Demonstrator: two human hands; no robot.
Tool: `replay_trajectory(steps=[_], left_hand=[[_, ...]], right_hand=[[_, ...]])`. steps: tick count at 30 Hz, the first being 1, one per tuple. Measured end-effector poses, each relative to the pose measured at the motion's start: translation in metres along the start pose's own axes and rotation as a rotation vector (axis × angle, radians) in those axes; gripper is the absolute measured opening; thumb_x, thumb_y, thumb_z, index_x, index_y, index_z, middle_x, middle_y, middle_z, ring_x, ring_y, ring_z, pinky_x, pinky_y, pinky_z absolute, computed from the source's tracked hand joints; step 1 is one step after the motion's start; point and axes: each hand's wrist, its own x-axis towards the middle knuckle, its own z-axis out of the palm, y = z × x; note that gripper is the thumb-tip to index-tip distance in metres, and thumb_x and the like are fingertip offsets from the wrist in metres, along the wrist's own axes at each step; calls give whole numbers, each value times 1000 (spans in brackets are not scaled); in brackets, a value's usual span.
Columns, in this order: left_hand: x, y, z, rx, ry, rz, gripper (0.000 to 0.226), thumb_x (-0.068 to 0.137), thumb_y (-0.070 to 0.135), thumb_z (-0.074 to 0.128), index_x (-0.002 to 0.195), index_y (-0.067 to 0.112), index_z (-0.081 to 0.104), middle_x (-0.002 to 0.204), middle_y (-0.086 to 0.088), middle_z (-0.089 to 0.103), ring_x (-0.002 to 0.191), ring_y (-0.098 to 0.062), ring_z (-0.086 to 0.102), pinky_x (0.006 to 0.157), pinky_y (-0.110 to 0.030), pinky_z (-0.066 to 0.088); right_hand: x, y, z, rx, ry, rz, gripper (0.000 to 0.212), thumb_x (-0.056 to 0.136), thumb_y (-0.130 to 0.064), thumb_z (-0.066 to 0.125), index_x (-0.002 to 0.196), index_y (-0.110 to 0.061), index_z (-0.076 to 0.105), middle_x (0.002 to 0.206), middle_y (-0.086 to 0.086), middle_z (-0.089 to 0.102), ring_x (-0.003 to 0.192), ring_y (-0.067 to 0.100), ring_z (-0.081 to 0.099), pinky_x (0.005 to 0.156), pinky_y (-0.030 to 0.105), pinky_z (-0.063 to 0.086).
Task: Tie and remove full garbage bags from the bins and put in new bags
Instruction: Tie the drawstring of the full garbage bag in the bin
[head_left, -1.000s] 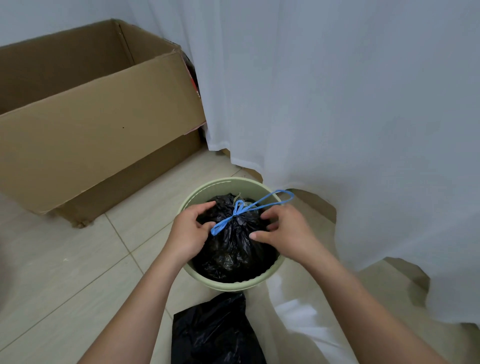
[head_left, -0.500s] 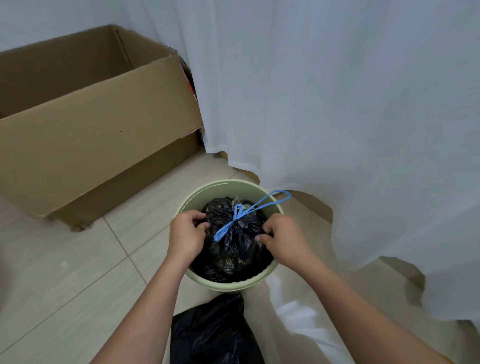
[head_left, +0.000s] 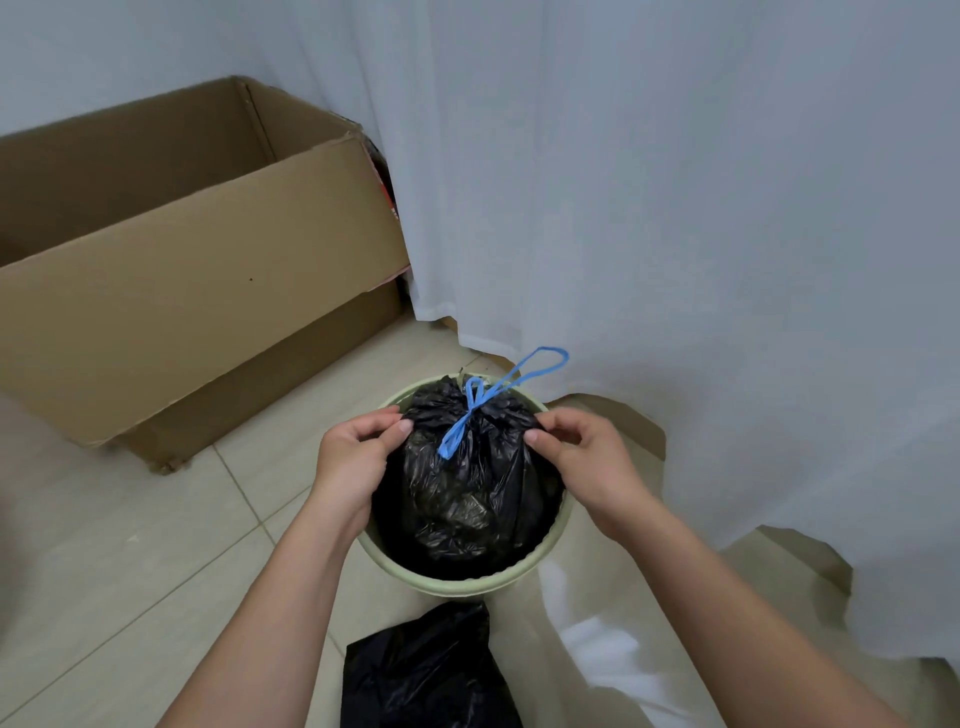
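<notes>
- Now we pinch the tied garbage bag at nine and three o'clock, left hand and right hand closed on plastic.
- Soft, slippery film; we judge the blue drawstring the surer hold.

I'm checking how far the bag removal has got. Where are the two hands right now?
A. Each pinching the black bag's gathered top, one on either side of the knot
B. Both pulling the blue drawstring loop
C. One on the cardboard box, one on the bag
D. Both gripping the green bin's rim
A: the left hand and right hand each pinch the full black garbage bag just below its tied blue drawstring, the bag still sitting in the green bin.
</notes>
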Motion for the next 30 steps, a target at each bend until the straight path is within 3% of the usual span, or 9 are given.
replay_trajectory(steps=[4, 8, 10, 16, 20, 24, 27, 30], left_hand=[[-10, 22, -2, -184, -103, -32, 24, 81, -1, 68, 63, 12, 77, 99, 8, 71, 79, -6, 71, 65, -18, 53], [-22, 42, -4, -257, -169, -19, 13, 68, 7, 71, 62, 15, 78, 90, 10, 75, 73, -2, 71, 55, -19, 54], [-24, 48, -7, -250, -183, -27, 8, 65, 12, 71, 64, 16, 78, 96, 8, 75, 76, -2, 70, 59, -24, 54], [-31, 65, -10, -304, -180, -48, 12, 66, 16, 72, 76, 14, 77, 114, -3, 70, 93, -7, 66, 80, -36, 48], [-50, 105, -9, -370, -131, -59, 13, 67, 16, 71, 80, 14, 73, 120, -4, 68, 102, -12, 64, 76, -34, 47], [-71, 173, -12, -343, -141, -34, 11, 68, 17, 70, 73, 23, 79, 92, 6, 75, 84, -5, 68, 77, -35, 47], [-91, 222, -15, -344, -141, -40, 15, 68, 18, 71, 79, 22, 79, 98, 5, 75, 90, -5, 68, 81, -37, 48], [-118, 271, -21, -336, -109, -59, 17, 67, 16, 72, 83, 17, 76, 116, 0, 70, 98, -10, 66, 90, -43, 47]], right_hand=[[0, -17, -2, 149, -25, -38, 8, 88, -3, 65, 92, 4, 66, 95, 16, 69, 86, 19, 59, 85, 35, 47], [3, -28, -4, 252, -46, -46, 8, 90, -3, 63, 91, 5, 63, 117, 13, 68, 98, 17, 62, 96, 38, 47], [4, -34, -4, 315, -61, -56, 4, 90, -1, 61, 90, 0, 65, 115, 12, 68, 97, 17, 62, 94, 35, 48], [5, -59, -2, 433, -30, -147, 31, 87, 4, 60, 73, -21, 69, 99, -2, 71, 93, 14, 64, 90, 27, 52], [-7, -100, -3, 347, 28, -209, 22, 87, 4, 62, 80, -16, 65, 103, 1, 70, 101, 17, 62, 97, 34, 49], [-17, -169, -10, 272, 20, -240, 22, 82, -8, 67, 76, -29, 71, 100, -2, 70, 102, 20, 61, 102, 41, 45], [-31, -225, -18, 232, 22, -228, 21, 79, -12, 68, 74, -33, 72, 99, -6, 71, 101, 17, 62, 102, 41, 46], [-50, -277, -27, 201, 27, -203, 30, 84, -2, 67, 74, -30, 71, 99, -4, 71, 101, 18, 62, 103, 48, 45]])
